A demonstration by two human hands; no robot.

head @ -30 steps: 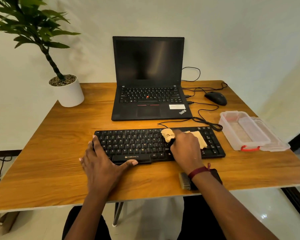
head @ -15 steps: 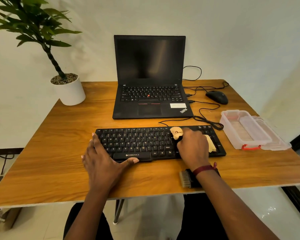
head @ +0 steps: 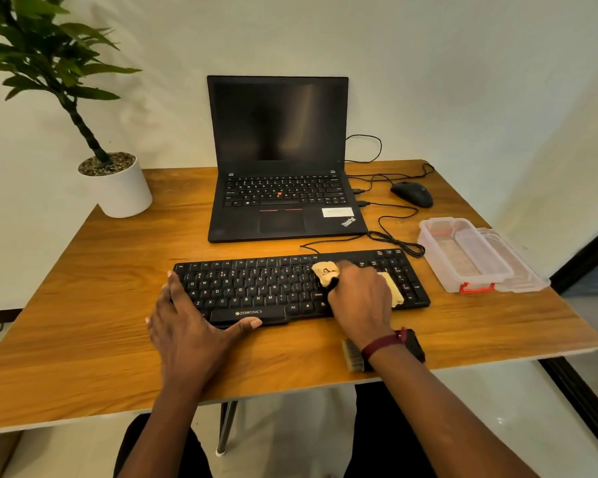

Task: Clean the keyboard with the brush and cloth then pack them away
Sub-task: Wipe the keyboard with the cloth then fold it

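Much of the brush (head: 353, 355) was hidden under the right wrist. Only its pale bristle end showed on the left of the wrist and a dark part on the right, and it lay on the tabletop (head: 83, 305) near the front edge, just in front of the keyboard (head: 256, 284). The beige cloth (head: 325, 270) was also mostly covered. One crumpled piece came out beside the thumb, and a strip showed on the far side of the right hand (head: 359, 298), over the keys at the right part of the keyboard. The back of this hand faced the camera, so its fingertips could not be seen; the fingers were bent over the cloth and gripped it against the keys.

The left hand (head: 187, 326) lay flat and relaxed. Its straight fingers (head: 173, 288) rested on the left end of the keyboard, and the thumb touched the front edge below the space bar. It held nothing.

To the right of the keyboard, apart from it, stood a clear plastic container (head: 463, 257) with a red latch, uncovered, and its lid (head: 518, 263) lay against its far side. What was inside could not be made out. Behind the keyboard stood an opened laptop (head: 280, 160) with a dark screen, with a black mouse (head: 413, 194) to its right. The leaves of the potted plant (head: 118, 188) were cut off by the picture edge.
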